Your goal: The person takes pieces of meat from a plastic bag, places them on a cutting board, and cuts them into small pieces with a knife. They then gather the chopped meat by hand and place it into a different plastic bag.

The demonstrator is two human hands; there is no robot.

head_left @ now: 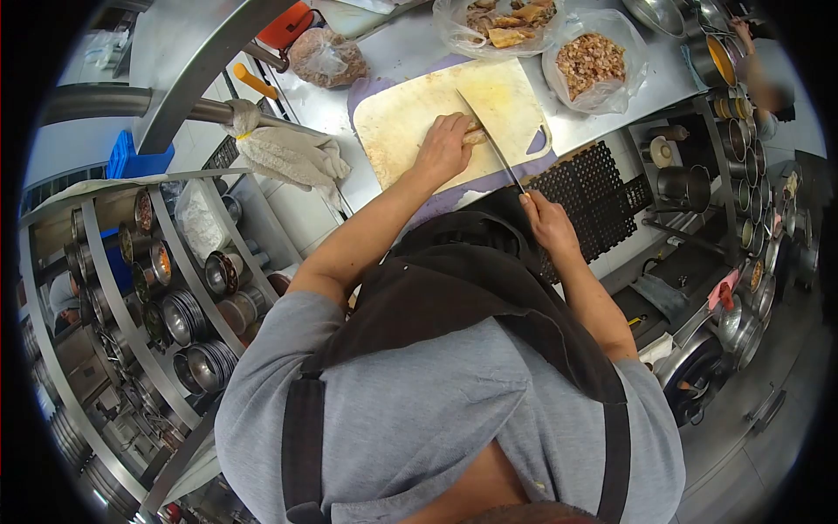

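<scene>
A pale cutting board point(393, 118) lies on a purple cloth point(439, 203) on the steel counter. My left hand point(445, 148) rests on the board with its fingers curled on a small tan piece of food point(474, 136). In my right hand point(550, 224) is the handle of a long knife point(491, 140). Its blade slants across the board, close beside the food and my left fingertips. Behind the board stand an open plastic bag of brown food pieces point(510, 35) and an open bag of diced meat point(591, 65).
A tied bag of minced food point(328, 59) sits at the back left, near a rail with a hanging towel point(284, 157). Shelves of metal bowls point(209, 365) stand at the left. Black mat point(595, 203) and pots are at the right. Another person point(766, 92) is at the far right.
</scene>
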